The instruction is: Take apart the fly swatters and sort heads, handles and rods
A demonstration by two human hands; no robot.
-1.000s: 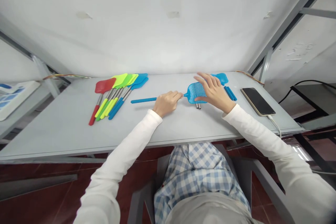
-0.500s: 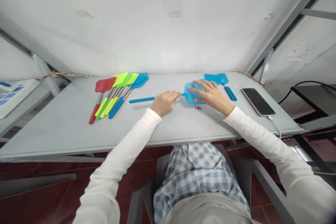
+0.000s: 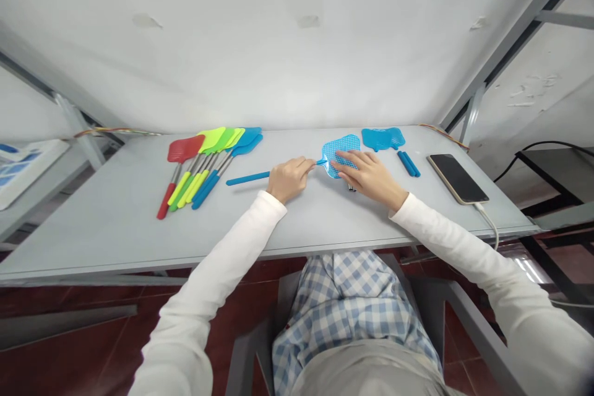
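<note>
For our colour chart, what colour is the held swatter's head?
Blue: the swatter head, shown in the head view.

The single camera is head-worn and faces forward and down. The viewpoint lies above the wearer's lap, near the table. The wide field places the wall in the upper portion, the table across the middle and the lap at the lower edge. The left hand and right hand lie near frame centre.

Both hands are on a blue swatter above a grey table
</note>
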